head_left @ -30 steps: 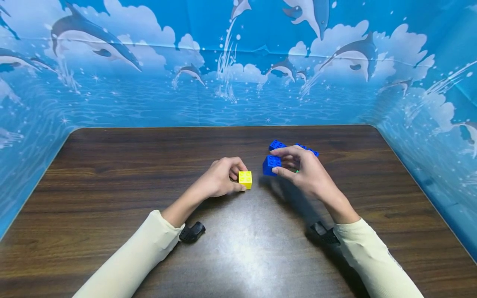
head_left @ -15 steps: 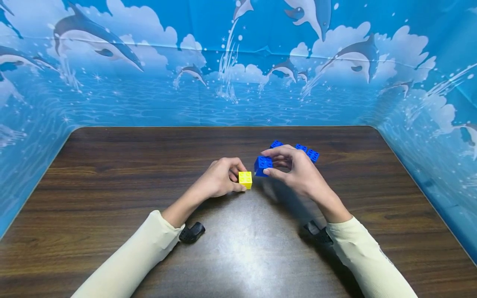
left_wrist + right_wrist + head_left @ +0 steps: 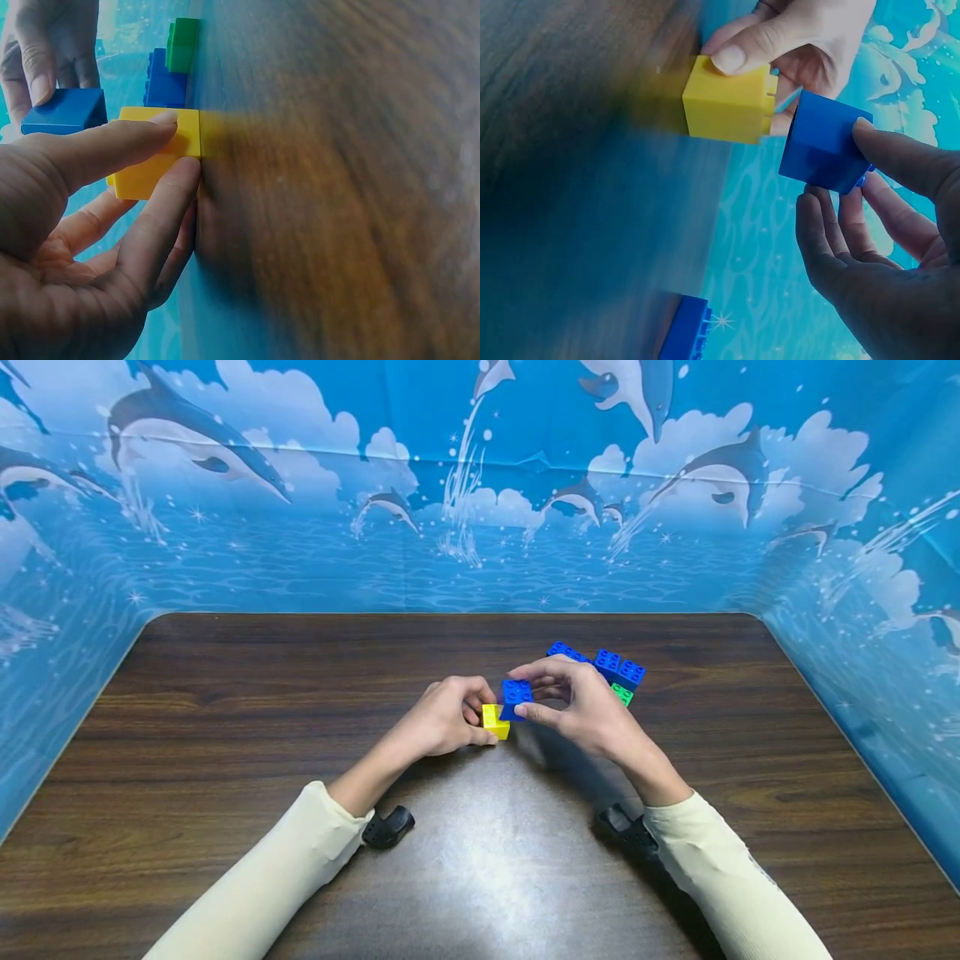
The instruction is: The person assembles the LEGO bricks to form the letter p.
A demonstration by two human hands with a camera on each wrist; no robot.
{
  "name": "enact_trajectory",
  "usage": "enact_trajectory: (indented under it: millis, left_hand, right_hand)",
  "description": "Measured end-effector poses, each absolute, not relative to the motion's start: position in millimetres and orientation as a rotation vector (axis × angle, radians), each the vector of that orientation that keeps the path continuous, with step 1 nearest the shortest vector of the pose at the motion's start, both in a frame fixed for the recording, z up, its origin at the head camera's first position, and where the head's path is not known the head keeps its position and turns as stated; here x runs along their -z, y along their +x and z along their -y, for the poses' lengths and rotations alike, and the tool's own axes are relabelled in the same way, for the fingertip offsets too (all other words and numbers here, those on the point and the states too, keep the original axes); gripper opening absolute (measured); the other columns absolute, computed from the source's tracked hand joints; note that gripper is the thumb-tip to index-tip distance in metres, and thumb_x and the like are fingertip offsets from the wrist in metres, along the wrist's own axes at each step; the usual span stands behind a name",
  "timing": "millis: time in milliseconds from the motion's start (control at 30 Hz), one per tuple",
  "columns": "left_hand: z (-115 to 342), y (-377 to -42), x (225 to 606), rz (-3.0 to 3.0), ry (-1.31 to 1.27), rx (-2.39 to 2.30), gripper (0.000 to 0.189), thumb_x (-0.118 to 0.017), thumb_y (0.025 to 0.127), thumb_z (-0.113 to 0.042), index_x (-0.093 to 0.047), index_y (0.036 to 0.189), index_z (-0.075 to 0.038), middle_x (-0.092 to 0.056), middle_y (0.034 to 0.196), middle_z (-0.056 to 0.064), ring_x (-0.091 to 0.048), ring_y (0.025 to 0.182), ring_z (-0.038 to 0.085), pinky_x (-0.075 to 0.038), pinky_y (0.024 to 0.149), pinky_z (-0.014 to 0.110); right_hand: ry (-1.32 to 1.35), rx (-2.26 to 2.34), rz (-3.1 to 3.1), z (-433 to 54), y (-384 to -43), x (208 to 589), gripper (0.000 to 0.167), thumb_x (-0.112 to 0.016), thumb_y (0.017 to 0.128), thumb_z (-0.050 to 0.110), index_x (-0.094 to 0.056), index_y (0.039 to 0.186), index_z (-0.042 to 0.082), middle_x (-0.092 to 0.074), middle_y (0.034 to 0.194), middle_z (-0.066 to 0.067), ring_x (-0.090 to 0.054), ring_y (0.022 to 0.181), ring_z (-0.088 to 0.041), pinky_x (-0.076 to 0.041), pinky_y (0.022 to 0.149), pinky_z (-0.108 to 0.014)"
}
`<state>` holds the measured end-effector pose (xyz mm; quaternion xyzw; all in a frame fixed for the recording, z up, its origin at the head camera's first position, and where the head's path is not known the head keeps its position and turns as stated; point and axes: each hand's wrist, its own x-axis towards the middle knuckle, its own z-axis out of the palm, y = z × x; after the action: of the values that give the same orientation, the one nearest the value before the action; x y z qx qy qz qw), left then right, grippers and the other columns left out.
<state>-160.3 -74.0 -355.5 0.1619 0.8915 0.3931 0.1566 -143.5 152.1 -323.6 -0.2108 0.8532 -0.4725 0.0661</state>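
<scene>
My left hand [image 3: 447, 718] pinches a square yellow toy brick [image 3: 727, 101] between thumb and fingers, and the brick sits on the wooden table with its studs up. My right hand [image 3: 585, 702] pinches a square blue toy brick [image 3: 825, 142] between thumb and fingers. In the head view the blue brick overlaps the yellow one's upper right corner. The right wrist view shows it raised past the yellow brick's studs, slightly tilted, with a gap between the two. In the left wrist view the yellow brick [image 3: 139, 169] is partly covered by my fingers.
Beyond my right hand lie several blue bricks [image 3: 608, 662] and a green brick [image 3: 622, 694], partly hidden by the hand. The brown wooden table [image 3: 262, 677] ends at a blue dolphin-print backdrop [image 3: 300, 552].
My right hand has moved left with the blue brick, from the yellow brick's right side to over its corner. The green brick has come into view. My left hand stays in place.
</scene>
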Motion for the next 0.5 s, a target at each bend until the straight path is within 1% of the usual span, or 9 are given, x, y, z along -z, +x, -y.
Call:
enact_trajectory:
  millis: [167, 500]
  left_hand:
    - [73.6, -160.3, 356.0, -2.548, 0.452, -1.115, 0.041, -0.094, 0.082, -0.009, -0.071, 0.115, -0.005, -0.072, 0.109, 0.013, -0.071, 0.094, 0.021, -0.062, 0.087, 0.033]
    - [73.6, -161.2, 354.4, -2.547, 0.445, -1.102, 0.042, -0.094, 0.082, -0.009, -0.069, 0.115, -0.004, -0.073, 0.108, 0.013, -0.071, 0.093, 0.021, -0.062, 0.086, 0.033]
  right_hand:
    - [-0.633, 1.422, -2.56, -147.8, -143.4, 327.5, 0.037, -0.081, 0.095, 0.002, -0.072, 0.131, 0.001, -0.071, 0.133, -0.017, -0.073, 0.117, -0.033, -0.06, 0.107, -0.048]
    - [-0.632, 1.435, -2.553, -140.2, -141.9, 328.3, 0.036, -0.082, 0.094, 0.0, -0.073, 0.129, 0.0, -0.068, 0.131, -0.018, -0.073, 0.115, -0.033, -0.061, 0.106, -0.046]
